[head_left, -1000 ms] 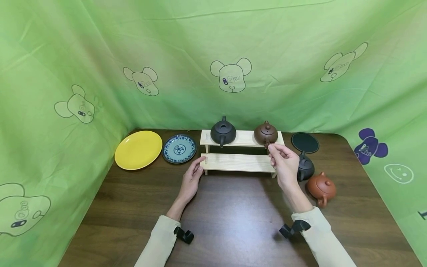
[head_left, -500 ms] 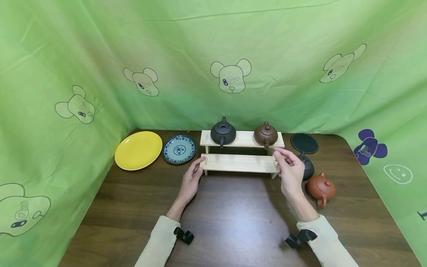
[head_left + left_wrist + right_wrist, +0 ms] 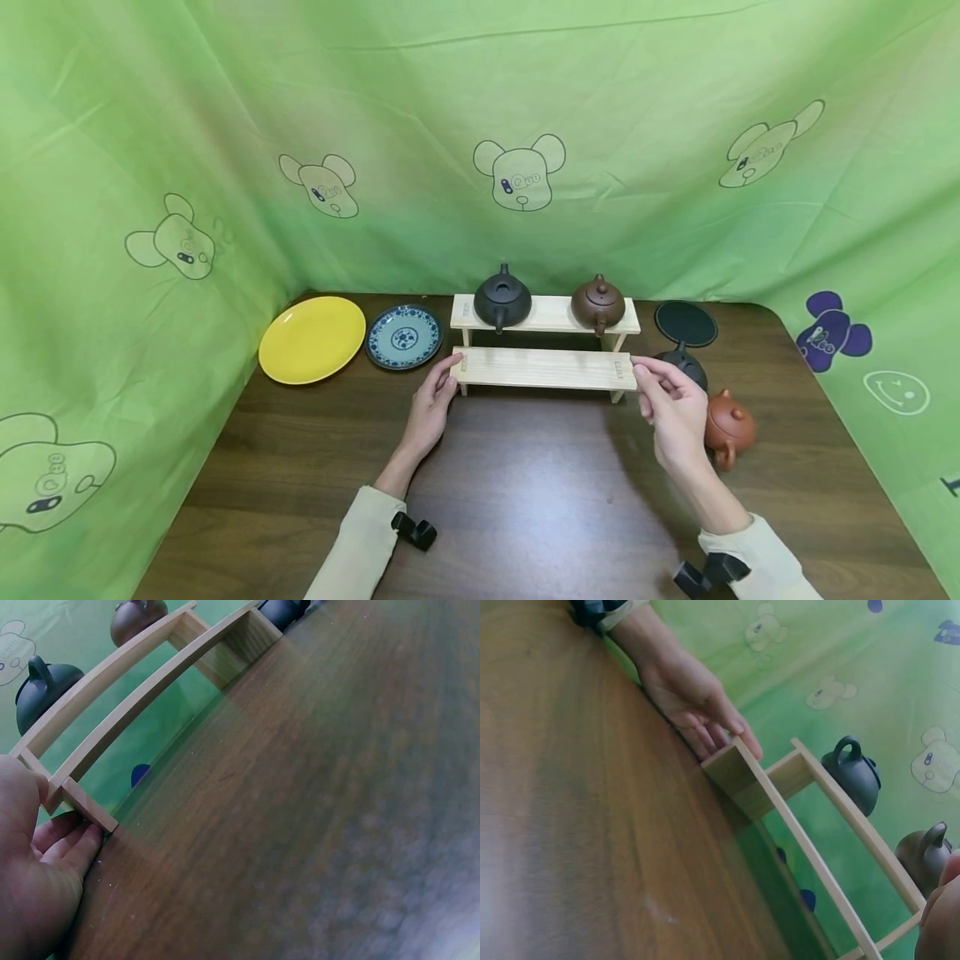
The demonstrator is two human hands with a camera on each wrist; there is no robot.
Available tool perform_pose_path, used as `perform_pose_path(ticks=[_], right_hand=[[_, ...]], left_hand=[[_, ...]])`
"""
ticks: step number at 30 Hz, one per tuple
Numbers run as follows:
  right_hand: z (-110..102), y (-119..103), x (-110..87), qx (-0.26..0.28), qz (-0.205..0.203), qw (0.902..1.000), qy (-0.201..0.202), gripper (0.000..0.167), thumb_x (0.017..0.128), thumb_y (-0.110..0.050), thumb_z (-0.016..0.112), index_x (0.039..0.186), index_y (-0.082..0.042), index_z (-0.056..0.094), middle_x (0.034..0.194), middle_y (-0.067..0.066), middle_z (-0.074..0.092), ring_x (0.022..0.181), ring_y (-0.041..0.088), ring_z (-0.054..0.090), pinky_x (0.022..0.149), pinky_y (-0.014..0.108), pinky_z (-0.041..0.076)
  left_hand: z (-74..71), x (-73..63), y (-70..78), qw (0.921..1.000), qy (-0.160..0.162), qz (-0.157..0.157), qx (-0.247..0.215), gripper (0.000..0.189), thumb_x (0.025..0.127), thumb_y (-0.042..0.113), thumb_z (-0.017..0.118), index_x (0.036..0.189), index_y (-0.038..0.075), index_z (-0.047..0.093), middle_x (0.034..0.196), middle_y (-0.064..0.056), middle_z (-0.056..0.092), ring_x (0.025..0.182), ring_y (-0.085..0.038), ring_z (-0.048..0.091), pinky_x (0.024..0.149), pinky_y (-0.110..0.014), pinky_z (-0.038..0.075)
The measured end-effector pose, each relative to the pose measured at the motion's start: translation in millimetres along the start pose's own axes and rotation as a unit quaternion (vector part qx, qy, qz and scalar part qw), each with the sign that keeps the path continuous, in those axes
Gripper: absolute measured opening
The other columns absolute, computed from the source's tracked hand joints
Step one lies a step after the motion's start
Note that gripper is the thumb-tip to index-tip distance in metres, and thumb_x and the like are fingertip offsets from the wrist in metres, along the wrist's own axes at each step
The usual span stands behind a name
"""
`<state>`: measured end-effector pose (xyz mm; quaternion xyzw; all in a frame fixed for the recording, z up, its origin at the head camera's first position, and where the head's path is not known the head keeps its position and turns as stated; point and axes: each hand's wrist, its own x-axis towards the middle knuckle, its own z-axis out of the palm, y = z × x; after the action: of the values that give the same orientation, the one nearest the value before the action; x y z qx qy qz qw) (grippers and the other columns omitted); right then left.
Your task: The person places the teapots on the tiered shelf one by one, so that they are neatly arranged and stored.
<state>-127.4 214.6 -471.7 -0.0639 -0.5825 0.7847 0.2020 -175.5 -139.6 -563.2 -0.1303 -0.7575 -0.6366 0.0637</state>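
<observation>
The left hand holds the wooden stand at one end. The right hand is at the other (its grip I cannot tell).

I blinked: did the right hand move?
Yes, the right hand moved right and down in the head view, from the brown teapot to the right end of the lower shelf.

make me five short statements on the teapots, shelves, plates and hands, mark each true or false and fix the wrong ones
1. The brown teapot sits on the upper shelf. True.
2. The red teapot is on the table. True.
3. The upper shelf bears three teapots. False: it bears two, the brown teapot and a black teapot.
4. The left hand is at the left end of the lower shelf, the right hand at its right end. True.
5. The lower shelf bears a plate. False: the yellow plate and blue plate are on the table.
</observation>
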Motion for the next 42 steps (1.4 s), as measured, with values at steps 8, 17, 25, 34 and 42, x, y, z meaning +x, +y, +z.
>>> perform_pose_path(ticks=[8,17,25,34,42], right_hand=[[-20.3,-6.8,-13.4,-0.013,0.029,0.9995,0.006,0.013,0.104,0.008,0.070,0.109,0.006,0.082,0.069,-0.001,0.062,0.048,0.005,0.046,0.045,0.016,0.031],[-33.3,-12.7,-22.7,-0.014,0.024,0.9996,0.001,0.015,0.105,0.009,0.068,0.109,0.005,0.082,0.070,-0.001,0.063,0.048,0.006,0.048,0.043,0.021,0.028],[-44.1,-15.4,-30.0,-0.009,0.014,0.9999,-0.006,0.017,0.105,0.011,0.066,0.108,0.006,0.081,0.071,0.000,0.064,0.047,0.008,0.048,0.047,0.035,0.018],[-62.2,-16.8,-37.0,-0.034,0.011,0.9991,-0.025,0.016,0.105,0.013,0.064,0.112,0.011,0.078,0.073,0.001,0.065,0.049,0.009,0.050,0.042,0.030,0.026],[-77.6,-19.4,-41.4,-0.024,0.018,0.9996,0.000,0.019,0.105,0.014,0.063,0.110,0.009,0.080,0.071,0.001,0.066,0.049,0.009,0.051,0.046,0.034,0.022]], left_hand=[[0.7,0.1,-2.6,0.9999,0.005,-0.016,0.003,0.041,0.119,0.028,0.053,0.159,0.022,0.061,0.152,-0.017,0.068,0.139,-0.020,0.065,0.114,-0.031,0.053],[-0.6,2.2,-14.5,0.9997,-0.002,-0.022,-0.011,0.041,0.119,0.029,0.053,0.159,0.022,0.060,0.155,-0.016,0.066,0.141,-0.022,0.064,0.115,-0.033,0.053],[-2.9,6.2,-35.7,0.9981,-0.014,-0.054,-0.027,0.042,0.119,0.028,0.055,0.160,0.031,0.059,0.156,-0.006,0.066,0.144,-0.024,0.062,0.116,-0.028,0.050],[-3.6,6.2,-32.7,0.9970,-0.011,-0.071,-0.028,0.042,0.119,0.022,0.054,0.158,0.034,0.060,0.155,-0.002,0.067,0.142,-0.019,0.063,0.117,-0.030,0.050],[-2.4,5.2,-27.7,0.9982,-0.009,-0.057,-0.014,0.042,0.119,0.025,0.054,0.159,0.032,0.060,0.158,-0.004,0.064,0.145,-0.022,0.061,0.119,-0.033,0.049]])
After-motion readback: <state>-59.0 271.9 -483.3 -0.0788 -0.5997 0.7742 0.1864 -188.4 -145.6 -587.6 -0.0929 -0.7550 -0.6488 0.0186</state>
